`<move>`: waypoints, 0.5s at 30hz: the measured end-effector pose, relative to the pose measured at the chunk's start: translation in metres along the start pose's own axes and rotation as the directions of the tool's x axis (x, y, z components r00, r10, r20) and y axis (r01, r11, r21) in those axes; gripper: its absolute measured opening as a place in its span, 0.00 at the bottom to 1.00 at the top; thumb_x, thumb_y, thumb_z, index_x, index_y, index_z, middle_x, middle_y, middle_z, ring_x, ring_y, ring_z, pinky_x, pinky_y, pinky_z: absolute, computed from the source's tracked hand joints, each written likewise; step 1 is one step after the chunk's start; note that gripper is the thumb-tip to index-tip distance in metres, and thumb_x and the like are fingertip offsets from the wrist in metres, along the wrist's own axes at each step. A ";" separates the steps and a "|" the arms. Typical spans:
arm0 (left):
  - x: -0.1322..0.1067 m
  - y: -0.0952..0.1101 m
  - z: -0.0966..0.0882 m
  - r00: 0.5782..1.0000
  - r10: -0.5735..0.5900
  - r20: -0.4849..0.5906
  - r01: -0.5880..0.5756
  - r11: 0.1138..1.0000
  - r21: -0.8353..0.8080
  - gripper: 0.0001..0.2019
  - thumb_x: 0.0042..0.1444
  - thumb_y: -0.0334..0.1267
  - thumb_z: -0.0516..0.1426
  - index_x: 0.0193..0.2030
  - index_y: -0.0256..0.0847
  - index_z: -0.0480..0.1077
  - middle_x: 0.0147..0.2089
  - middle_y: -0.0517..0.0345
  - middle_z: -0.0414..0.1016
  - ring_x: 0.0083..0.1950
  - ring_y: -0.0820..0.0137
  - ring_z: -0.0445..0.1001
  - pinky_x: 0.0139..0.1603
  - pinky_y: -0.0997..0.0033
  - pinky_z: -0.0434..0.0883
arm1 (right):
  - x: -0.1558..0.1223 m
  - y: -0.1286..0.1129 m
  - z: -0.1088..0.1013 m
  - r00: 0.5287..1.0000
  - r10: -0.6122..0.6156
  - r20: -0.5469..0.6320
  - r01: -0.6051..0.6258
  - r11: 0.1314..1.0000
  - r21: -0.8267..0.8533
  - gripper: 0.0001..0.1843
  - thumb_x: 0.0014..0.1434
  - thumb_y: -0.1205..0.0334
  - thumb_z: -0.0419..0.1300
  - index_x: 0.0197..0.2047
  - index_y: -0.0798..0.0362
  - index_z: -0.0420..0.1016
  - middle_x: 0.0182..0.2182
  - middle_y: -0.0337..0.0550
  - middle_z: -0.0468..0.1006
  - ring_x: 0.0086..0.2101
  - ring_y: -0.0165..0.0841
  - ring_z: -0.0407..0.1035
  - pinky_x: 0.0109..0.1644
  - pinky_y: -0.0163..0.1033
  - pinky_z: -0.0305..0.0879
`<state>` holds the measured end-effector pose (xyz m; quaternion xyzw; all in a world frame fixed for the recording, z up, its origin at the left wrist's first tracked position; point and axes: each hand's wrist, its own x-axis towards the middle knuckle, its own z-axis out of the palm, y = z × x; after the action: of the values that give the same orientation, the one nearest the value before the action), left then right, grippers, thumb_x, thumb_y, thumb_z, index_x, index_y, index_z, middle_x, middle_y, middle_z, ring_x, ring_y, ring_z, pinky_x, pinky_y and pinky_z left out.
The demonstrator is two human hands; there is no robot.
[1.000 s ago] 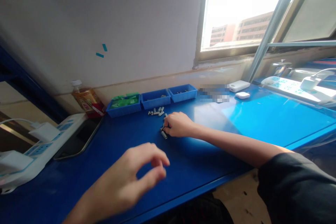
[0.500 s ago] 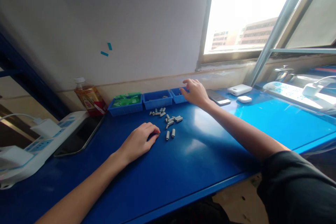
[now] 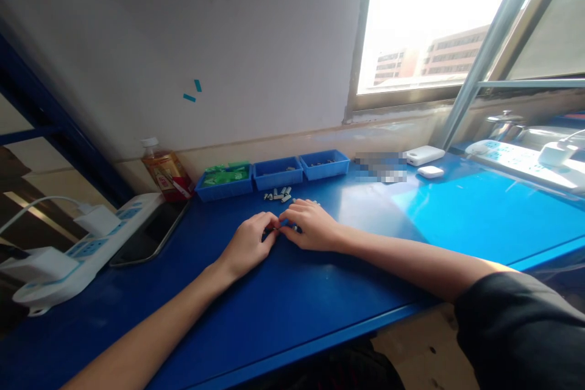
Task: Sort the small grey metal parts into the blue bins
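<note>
Meeting almost tip to tip over the desk (image 3: 274, 317), the fingers of the left hand (image 3: 249, 242) and right hand (image 3: 315, 225) are being held nearly closed; what is being gripped cannot be told. Just beyond, nearer the right hand, loose metal cylinders (image 3: 286, 198) are being faced, long axes mixed.

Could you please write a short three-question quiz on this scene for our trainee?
1. True or false: the left hand and right hand are wide apart.
2. The contents of the leftmost bin are mostly: A) black, B) green, C) red.
3. Fill in: the loose metal pieces just in front of the middle bin lie on the ____.

Key: 1. False, they are close together; 2. B; 3. table.
</note>
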<state>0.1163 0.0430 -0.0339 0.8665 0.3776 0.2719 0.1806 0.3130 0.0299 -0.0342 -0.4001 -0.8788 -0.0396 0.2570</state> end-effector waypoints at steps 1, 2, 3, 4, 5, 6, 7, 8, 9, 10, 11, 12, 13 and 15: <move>0.000 -0.001 0.002 0.999 -0.030 -0.022 0.028 0.995 -0.094 0.04 0.58 0.38 0.53 0.37 0.42 0.66 0.38 0.57 0.74 0.39 0.68 0.74 0.42 0.66 0.71 | 0.000 0.001 0.002 1.000 0.006 -0.021 -0.005 1.000 0.012 0.10 0.60 0.59 0.56 0.43 0.52 0.73 0.34 0.43 0.77 0.38 0.35 0.67 0.40 0.38 0.56; 0.001 -0.002 0.004 0.997 -0.065 -0.049 0.054 0.978 -0.203 0.05 0.58 0.39 0.54 0.39 0.42 0.65 0.39 0.57 0.74 0.40 0.68 0.75 0.43 0.66 0.71 | 0.000 0.002 0.003 0.999 0.003 -0.046 -0.002 1.000 0.019 0.10 0.60 0.59 0.57 0.44 0.52 0.73 0.34 0.43 0.77 0.38 0.35 0.67 0.40 0.38 0.56; 0.002 -0.002 0.005 0.992 -0.104 -0.076 0.075 0.946 -0.315 0.07 0.57 0.40 0.55 0.40 0.42 0.63 0.40 0.57 0.74 0.41 0.68 0.75 0.44 0.65 0.72 | -0.001 0.002 0.003 0.998 -0.008 -0.070 0.009 1.000 0.020 0.11 0.60 0.59 0.57 0.45 0.52 0.72 0.35 0.43 0.77 0.38 0.35 0.67 0.40 0.38 0.56; 0.003 -0.002 0.006 0.984 -0.145 -0.099 0.092 0.905 -0.415 0.10 0.56 0.41 0.57 0.41 0.42 0.61 0.42 0.56 0.74 0.42 0.69 0.76 0.45 0.65 0.73 | -0.001 0.001 0.004 0.995 -0.026 -0.092 0.027 0.999 0.016 0.12 0.60 0.58 0.57 0.45 0.52 0.72 0.35 0.43 0.77 0.37 0.34 0.67 0.39 0.38 0.56; 0.004 -0.002 0.007 0.977 -0.182 -0.114 0.103 0.863 -0.495 0.13 0.55 0.42 0.58 0.41 0.42 0.59 0.44 0.55 0.73 0.42 0.69 0.76 0.46 0.65 0.73 | -0.001 0.001 0.005 0.992 -0.047 -0.113 0.049 0.999 0.008 0.11 0.60 0.58 0.57 0.45 0.52 0.72 0.34 0.43 0.76 0.36 0.34 0.67 0.39 0.38 0.55; 0.004 -0.001 0.008 0.970 -0.211 -0.120 0.111 0.826 -0.553 0.15 0.54 0.42 0.59 0.42 0.42 0.58 0.46 0.55 0.72 0.42 0.70 0.76 0.46 0.64 0.73 | -0.001 0.000 0.005 0.989 -0.070 -0.132 0.070 0.998 -0.005 0.10 0.61 0.58 0.56 0.44 0.53 0.72 0.33 0.42 0.76 0.35 0.33 0.67 0.38 0.38 0.55; 0.005 0.000 0.008 0.966 -0.231 -0.116 0.120 0.798 -0.591 0.16 0.53 0.42 0.59 0.42 0.42 0.57 0.47 0.54 0.72 0.41 0.70 0.77 0.46 0.64 0.73 | -0.002 -0.001 0.005 0.984 -0.093 -0.149 0.090 0.996 -0.024 0.10 0.62 0.58 0.55 0.42 0.53 0.72 0.32 0.42 0.76 0.34 0.33 0.67 0.38 0.38 0.55; 0.005 0.001 0.008 0.964 -0.243 -0.111 0.126 0.780 -0.613 0.17 0.53 0.42 0.60 0.43 0.42 0.57 0.46 0.54 0.72 0.41 0.71 0.77 0.46 0.65 0.73 | -0.001 -0.002 0.004 0.979 -0.116 -0.166 0.110 0.993 -0.045 0.10 0.64 0.58 0.53 0.40 0.53 0.73 0.31 0.42 0.76 0.33 0.33 0.67 0.37 0.38 0.55; 0.004 0.002 0.008 0.964 -0.247 -0.102 0.131 0.771 -0.623 0.17 0.53 0.43 0.59 0.45 0.42 0.57 0.45 0.55 0.72 0.41 0.70 0.76 0.45 0.66 0.73 | 0.000 -0.002 0.001 0.972 -0.143 -0.186 0.132 0.989 -0.068 0.11 0.65 0.58 0.51 0.39 0.53 0.73 0.29 0.42 0.75 0.32 0.32 0.66 0.36 0.39 0.54; 0.004 0.003 0.007 0.965 -0.245 -0.094 0.135 0.772 -0.621 0.17 0.55 0.43 0.58 0.46 0.42 0.57 0.44 0.55 0.73 0.41 0.70 0.76 0.44 0.66 0.73 | 0.001 -0.002 -0.004 0.962 -0.169 -0.213 0.152 0.984 -0.093 0.12 0.65 0.58 0.50 0.38 0.53 0.73 0.29 0.42 0.75 0.31 0.32 0.66 0.36 0.39 0.54; 0.003 0.003 0.006 0.967 -0.241 -0.089 0.141 0.788 -0.600 0.16 0.56 0.44 0.57 0.48 0.42 0.58 0.42 0.55 0.73 0.42 0.69 0.76 0.43 0.66 0.73 | 0.004 -0.001 -0.011 0.949 -0.194 -0.250 0.169 0.979 -0.118 0.12 0.65 0.58 0.50 0.38 0.53 0.73 0.28 0.42 0.75 0.31 0.32 0.66 0.36 0.39 0.54; 0.003 0.003 0.006 0.970 -0.229 -0.083 0.146 0.820 -0.553 0.15 0.58 0.45 0.55 0.48 0.41 0.59 0.41 0.55 0.74 0.42 0.68 0.76 0.42 0.66 0.73 | 0.007 0.003 -0.021 0.931 -0.209 -0.298 0.173 0.975 -0.142 0.13 0.66 0.58 0.49 0.38 0.52 0.73 0.28 0.42 0.75 0.30 0.32 0.66 0.36 0.39 0.55; 0.003 0.003 0.005 0.976 -0.204 -0.079 0.143 0.866 -0.480 0.14 0.59 0.45 0.54 0.49 0.41 0.62 0.41 0.54 0.74 0.43 0.67 0.75 0.42 0.66 0.73 | 0.011 0.007 -0.033 0.910 -0.204 -0.361 0.154 0.974 -0.164 0.13 0.66 0.58 0.49 0.38 0.52 0.73 0.28 0.43 0.76 0.30 0.32 0.66 0.37 0.39 0.55; 0.006 0.002 0.005 0.992 -0.109 -0.067 0.086 0.957 -0.277 0.12 0.61 0.43 0.52 0.48 0.42 0.67 0.43 0.53 0.75 0.45 0.65 0.74 0.44 0.64 0.72 | 0.019 0.022 -0.057 0.854 -0.117 -0.507 0.018 0.981 -0.195 0.14 0.66 0.57 0.48 0.40 0.51 0.73 0.29 0.43 0.76 0.31 0.34 0.66 0.40 0.40 0.56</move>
<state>0.1238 0.0452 -0.0343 0.8019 0.3858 0.3470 0.2961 0.3425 0.0420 0.0218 -0.3655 -0.7839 -0.2349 0.4436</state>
